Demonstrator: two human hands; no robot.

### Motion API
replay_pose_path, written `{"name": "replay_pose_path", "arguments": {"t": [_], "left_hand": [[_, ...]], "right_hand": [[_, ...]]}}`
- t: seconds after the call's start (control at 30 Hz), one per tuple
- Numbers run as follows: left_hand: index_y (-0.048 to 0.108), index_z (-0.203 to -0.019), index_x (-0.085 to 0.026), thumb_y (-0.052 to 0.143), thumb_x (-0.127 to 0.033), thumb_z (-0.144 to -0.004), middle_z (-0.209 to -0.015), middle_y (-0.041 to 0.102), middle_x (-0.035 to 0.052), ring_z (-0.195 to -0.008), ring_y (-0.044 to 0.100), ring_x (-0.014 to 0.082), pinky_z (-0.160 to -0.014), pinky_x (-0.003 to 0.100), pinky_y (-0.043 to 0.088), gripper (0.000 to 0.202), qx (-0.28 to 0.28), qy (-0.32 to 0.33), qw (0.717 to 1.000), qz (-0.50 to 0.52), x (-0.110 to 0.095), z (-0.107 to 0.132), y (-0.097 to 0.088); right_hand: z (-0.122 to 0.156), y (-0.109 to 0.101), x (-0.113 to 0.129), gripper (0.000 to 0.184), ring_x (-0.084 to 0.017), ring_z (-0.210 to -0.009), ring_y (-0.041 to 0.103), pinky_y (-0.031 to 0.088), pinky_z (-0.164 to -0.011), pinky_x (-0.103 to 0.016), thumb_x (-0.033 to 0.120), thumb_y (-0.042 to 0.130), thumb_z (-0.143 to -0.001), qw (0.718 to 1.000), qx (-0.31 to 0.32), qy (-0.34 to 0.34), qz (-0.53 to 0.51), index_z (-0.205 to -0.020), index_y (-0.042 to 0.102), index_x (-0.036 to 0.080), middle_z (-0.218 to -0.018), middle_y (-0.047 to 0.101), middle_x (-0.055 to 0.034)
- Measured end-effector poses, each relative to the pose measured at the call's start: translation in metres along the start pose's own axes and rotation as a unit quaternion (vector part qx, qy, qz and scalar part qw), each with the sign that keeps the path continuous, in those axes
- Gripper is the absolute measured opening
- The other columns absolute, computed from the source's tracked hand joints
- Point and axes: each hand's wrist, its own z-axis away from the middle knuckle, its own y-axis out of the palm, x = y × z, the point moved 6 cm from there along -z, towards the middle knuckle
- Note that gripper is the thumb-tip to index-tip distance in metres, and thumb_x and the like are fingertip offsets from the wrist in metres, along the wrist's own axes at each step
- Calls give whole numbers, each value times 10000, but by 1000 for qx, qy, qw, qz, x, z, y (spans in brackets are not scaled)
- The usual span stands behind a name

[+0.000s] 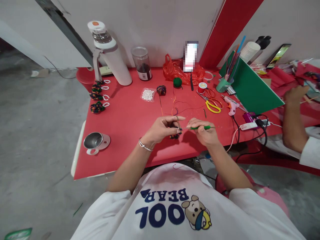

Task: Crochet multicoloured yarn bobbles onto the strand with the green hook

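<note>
Over the front of the red table, my left hand (pixel 163 127) pinches a small dark multicoloured crochet piece (pixel 174 136), with yarn running over its fingers. Closed round the green handle of a crochet hook (pixel 200 127) is my right hand (pixel 206 132); the hook's metal shaft points left and meets the piece at the left fingertips. A strand leads back from my left hand toward a multicoloured yarn ball (pixel 161 90). Beyond it sit a green yarn ball (pixel 177 82) and a bag of white beads (pixel 148 94).
Yellow-handled scissors (pixel 213 106), a red thread spool (pixel 202 87) and a pink glue gun (pixel 232 105) lie to the right, before a green board (pixel 260 86). Left are a steel mug (pixel 97 141), a tall white bottle (pixel 113 56) and finished-looking yarn pieces (pixel 97 107). Another person's arm (pixel 295 120) is at far right.
</note>
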Motion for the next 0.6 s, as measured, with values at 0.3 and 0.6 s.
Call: {"name": "replay_pose_path", "arguments": {"t": [0.3, 0.6], "left_hand": [[676, -1300, -138, 863, -215, -662, -728, 745, 13, -602, 633, 113, -613, 235, 499, 670, -134, 23, 991, 10, 17, -2, 11], [667, -1329, -108, 863, -240, -694, -773, 767, 67, -635, 667, 142, -623, 259, 522, 678, -23, -11, 1000, -9, 8, 1, 2]], "right_hand": [[30, 25, 7, 219, -249, -1065, 702, 546, -985, -485, 398, 633, -960, 940, -132, -111, 295, -1118, 757, 311, -1152, 781, -73], [0, -4, -25, 319, -232, -894, 743, 613, -855, -431, 549, 667, -906, 997, 20, 62, -50, -907, 785, 253, -873, 792, -62]]}}
